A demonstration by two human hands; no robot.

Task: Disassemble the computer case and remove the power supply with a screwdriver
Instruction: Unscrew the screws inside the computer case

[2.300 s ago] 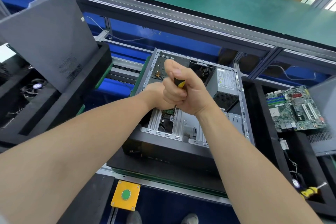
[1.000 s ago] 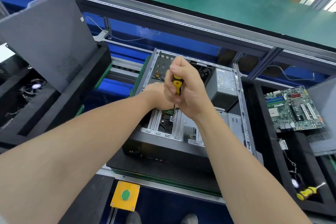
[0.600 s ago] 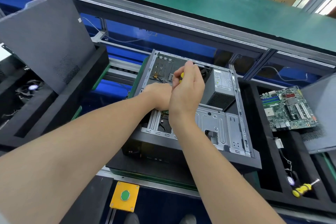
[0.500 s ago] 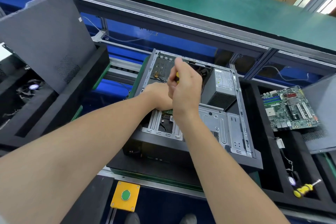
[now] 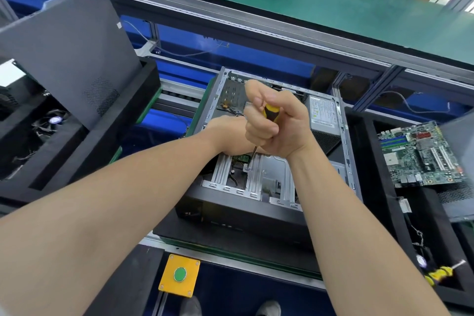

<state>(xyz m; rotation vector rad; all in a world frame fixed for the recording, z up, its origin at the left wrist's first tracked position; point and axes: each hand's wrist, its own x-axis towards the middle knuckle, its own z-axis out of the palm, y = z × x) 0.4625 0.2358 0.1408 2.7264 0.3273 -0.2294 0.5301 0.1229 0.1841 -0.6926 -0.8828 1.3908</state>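
Fig.: R hand [image 5: 277,126] fisted round screwdriver [image 5: 271,113], tip on screw [image 5: 247,169] in case [image 5: 243,215]; L hand [image 5: 230,133] grip hidden. PSU [image 5: 323,115] in far-right corner: prob. heavy, rigid; hold by sides.

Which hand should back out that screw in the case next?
Right. The right hand grips the screwdriver, its tip on the screw. The left hand sits behind it in the case, fingers hidden.
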